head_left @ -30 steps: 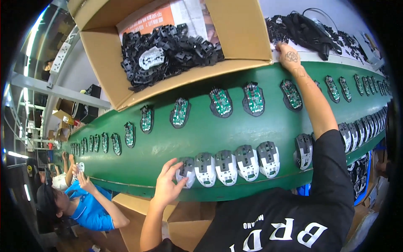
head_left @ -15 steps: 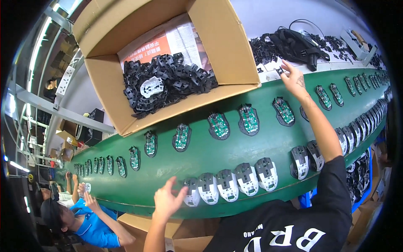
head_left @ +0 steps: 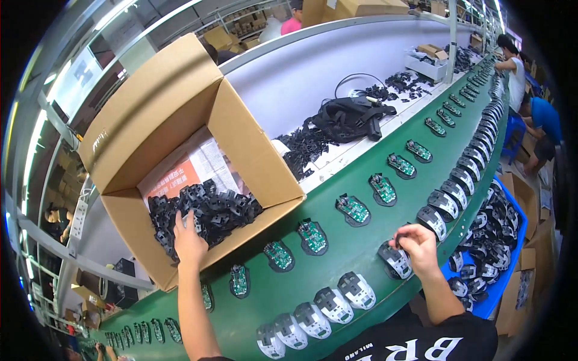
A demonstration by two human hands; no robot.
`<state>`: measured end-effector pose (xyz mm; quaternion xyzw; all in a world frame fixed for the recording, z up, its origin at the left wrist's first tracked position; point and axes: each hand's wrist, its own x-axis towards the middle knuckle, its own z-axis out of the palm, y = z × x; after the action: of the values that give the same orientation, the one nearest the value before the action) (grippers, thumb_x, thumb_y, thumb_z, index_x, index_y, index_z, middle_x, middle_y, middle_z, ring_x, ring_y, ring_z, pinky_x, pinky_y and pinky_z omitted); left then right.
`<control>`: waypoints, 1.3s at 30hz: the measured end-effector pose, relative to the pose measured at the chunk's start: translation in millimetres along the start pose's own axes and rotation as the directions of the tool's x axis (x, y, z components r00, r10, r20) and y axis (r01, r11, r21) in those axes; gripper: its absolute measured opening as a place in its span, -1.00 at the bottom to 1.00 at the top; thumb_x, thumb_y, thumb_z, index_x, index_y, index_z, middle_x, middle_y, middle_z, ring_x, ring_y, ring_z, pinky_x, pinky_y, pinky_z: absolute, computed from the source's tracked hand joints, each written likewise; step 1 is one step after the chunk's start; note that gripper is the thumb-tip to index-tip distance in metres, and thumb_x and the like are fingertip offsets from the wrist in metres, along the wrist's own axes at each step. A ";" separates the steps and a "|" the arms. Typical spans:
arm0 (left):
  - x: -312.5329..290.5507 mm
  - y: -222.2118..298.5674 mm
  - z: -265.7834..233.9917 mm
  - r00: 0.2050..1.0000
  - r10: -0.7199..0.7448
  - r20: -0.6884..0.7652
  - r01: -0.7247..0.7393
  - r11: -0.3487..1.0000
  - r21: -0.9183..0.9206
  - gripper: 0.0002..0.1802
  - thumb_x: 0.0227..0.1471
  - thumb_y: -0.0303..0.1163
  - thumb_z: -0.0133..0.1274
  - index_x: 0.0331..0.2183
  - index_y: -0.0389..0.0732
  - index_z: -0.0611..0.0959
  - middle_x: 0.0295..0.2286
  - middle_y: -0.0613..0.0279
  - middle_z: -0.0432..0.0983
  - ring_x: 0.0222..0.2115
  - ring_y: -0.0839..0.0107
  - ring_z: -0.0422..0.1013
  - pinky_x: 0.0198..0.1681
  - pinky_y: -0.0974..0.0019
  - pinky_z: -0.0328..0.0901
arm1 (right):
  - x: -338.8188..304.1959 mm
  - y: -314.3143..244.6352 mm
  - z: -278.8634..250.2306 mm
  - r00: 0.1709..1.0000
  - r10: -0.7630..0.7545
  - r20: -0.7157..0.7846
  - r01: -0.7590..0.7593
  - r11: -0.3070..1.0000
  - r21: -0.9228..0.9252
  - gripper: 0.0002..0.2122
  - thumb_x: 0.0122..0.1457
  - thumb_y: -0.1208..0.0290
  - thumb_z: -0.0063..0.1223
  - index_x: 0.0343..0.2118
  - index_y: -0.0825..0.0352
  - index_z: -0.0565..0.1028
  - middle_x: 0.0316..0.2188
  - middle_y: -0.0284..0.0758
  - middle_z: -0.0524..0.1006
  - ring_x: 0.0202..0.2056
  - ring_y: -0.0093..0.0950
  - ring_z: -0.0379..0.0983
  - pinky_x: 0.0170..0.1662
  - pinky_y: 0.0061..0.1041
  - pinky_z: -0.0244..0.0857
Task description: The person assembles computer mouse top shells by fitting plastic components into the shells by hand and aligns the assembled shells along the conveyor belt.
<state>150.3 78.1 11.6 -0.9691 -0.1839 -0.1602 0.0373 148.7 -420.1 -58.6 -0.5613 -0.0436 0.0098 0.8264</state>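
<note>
Several fingers [head_left: 190, 222] of left hand [head_left: 191, 243] spread over black plastic parts [head_left: 226, 207] inside cardboard box [head_left: 247, 138]. Right hand [head_left: 418, 248] pinches small dark piece [head_left: 398, 240] above green bench [head_left: 373, 246], lined with circuit boards [head_left: 313, 236] and mouse shells [head_left: 333, 305]. Blue bin [head_left: 522, 225], right.

White lettering [head_left: 444, 349] on black shirt [head_left: 478, 337]; print [head_left: 173, 178] on orange paper [head_left: 188, 163].

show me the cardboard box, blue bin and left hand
Cardboard box [head_left: 253, 144], head view: right side panel
Blue bin [head_left: 485, 308], head view: lower end
Left hand [head_left: 191, 243], head view: back of hand
</note>
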 end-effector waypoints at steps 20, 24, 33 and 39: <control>-66.1 56.2 -45.8 0.974 -0.215 -0.076 -0.082 -0.021 -0.996 -0.47 0.00 -0.46 -0.02 0.04 -0.38 0.33 -0.25 0.06 0.46 -0.29 0.29 0.49 -0.21 0.25 0.47 | -8.8 3.6 70.2 0.945 -0.132 0.300 0.157 0.986 -0.061 -0.82 -0.08 0.76 0.15 -0.36 0.48 0.52 -0.36 -0.24 0.49 -0.34 -0.53 0.49 -0.30 -0.62 0.44; -117.7 104.8 -52.4 0.966 -0.222 -0.132 -0.216 -0.415 -0.884 -0.30 -0.15 -0.28 0.18 -0.03 -0.48 0.34 -0.12 -0.09 0.40 -0.09 0.15 0.39 0.04 0.13 0.28 | 0.2 -19.8 127.5 0.760 -0.299 0.577 0.334 0.941 0.048 -0.79 -0.12 0.74 0.20 -0.35 0.45 0.53 -0.35 -0.20 0.50 -0.34 -0.54 0.49 -0.35 -0.67 0.43; -175.7 157.9 -7.0 0.910 -0.394 -0.126 -0.242 -0.261 -0.934 -0.23 -0.18 -0.19 0.18 0.01 -0.42 0.30 -0.09 -0.11 0.37 -0.08 0.10 0.38 0.02 0.07 0.28 | 4.5 -14.4 164.4 0.738 -0.407 0.538 0.539 0.836 -0.107 -0.79 -0.16 0.64 0.28 -0.40 0.40 0.53 -0.35 -0.17 0.52 -0.42 -0.53 0.46 -0.46 -0.65 0.31; -176.0 167.2 -12.5 0.928 -0.363 -0.082 -0.203 -0.309 -0.929 -0.26 -0.16 -0.19 0.20 -0.02 -0.44 0.34 -0.12 -0.08 0.40 -0.10 0.16 0.40 0.01 0.13 0.28 | 16.5 -20.6 157.7 0.681 -0.459 0.571 0.676 0.693 -0.249 -0.82 -0.16 0.58 0.31 -0.43 0.32 0.57 -0.22 -0.18 0.46 -0.30 -0.50 0.39 -0.26 -0.56 0.31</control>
<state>53.0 -139.6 -35.8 -0.5323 -0.0364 -0.4110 -0.7392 151.4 -280.5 19.3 -0.6694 -0.4187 -0.1304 0.5996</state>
